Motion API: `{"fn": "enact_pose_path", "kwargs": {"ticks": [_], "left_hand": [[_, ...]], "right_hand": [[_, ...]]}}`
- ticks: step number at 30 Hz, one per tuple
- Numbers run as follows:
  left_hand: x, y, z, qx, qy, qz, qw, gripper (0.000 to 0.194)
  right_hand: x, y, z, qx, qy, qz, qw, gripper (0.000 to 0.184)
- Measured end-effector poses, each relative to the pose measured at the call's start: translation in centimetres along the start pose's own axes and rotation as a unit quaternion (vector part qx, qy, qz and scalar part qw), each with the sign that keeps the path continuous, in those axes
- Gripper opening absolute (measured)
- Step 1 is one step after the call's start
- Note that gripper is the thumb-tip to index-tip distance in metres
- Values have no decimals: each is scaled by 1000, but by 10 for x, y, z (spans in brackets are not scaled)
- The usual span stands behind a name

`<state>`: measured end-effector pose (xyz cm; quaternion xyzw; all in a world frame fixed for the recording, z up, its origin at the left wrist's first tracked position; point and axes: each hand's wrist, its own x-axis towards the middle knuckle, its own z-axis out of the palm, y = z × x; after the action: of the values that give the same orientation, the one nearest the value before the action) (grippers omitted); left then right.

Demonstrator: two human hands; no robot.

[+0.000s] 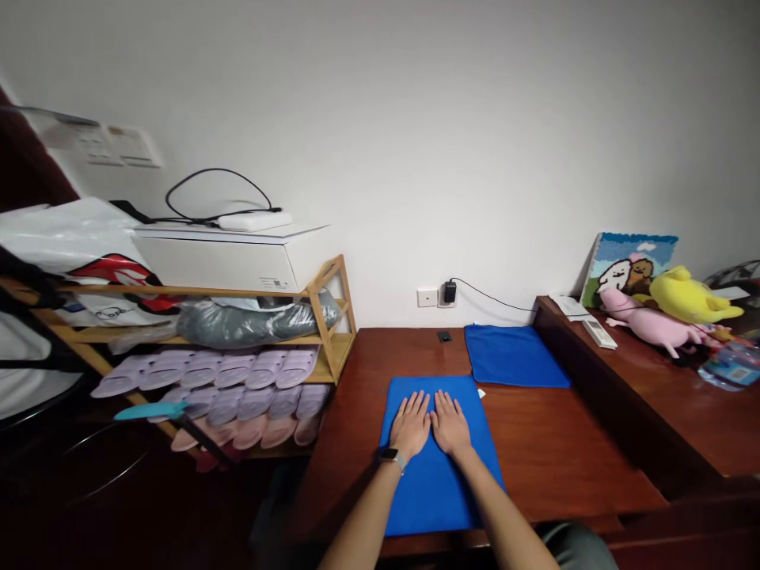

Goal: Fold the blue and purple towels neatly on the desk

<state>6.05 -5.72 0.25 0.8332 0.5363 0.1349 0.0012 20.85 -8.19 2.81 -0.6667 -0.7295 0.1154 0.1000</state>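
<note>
A blue cloth (436,495) lies flat on the brown wooden table (564,451), its near end reaching the table's front edge. My left hand (411,426) rests palm down on it, fingers stretched out, with a watch on the wrist. Beside it my right hand (450,423) also lies flat on the cloth, fingers spread. The two thumbs nearly meet. A small white tag sticks out at the cloth's right edge. Farther back to the right lies a second blue cloth (514,356), apart from both hands.
Left of the table stands a wooden rack (332,348) with several slippers (267,368) and a white box (219,261) on top. A raised brown ledge (670,388) on the right holds plush toys (647,321), a remote (599,333) and a plastic bottle (730,368). A charger (450,292) is plugged in behind.
</note>
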Motion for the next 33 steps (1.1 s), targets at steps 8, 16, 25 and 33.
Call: {"fn": "enact_pose_path", "kwargs": {"ticks": [8, 16, 25, 33], "left_hand": [[-24, -74, 3, 20, 50, -118, 992, 64], [34, -18, 8, -10, 22, 18, 1000, 61], [40, -52, 15, -4, 11, -88, 996, 65], [37, -72, -7, 13, -2, -94, 995, 66]], "right_hand": [[-17, 94, -4, -29, 29, 157, 987, 71], [34, 42, -13, -16, 53, 40, 998, 67], [43, 78, -6, -16, 17, 98, 995, 72], [35, 74, -26, -25, 20, 133, 991, 71]]}}
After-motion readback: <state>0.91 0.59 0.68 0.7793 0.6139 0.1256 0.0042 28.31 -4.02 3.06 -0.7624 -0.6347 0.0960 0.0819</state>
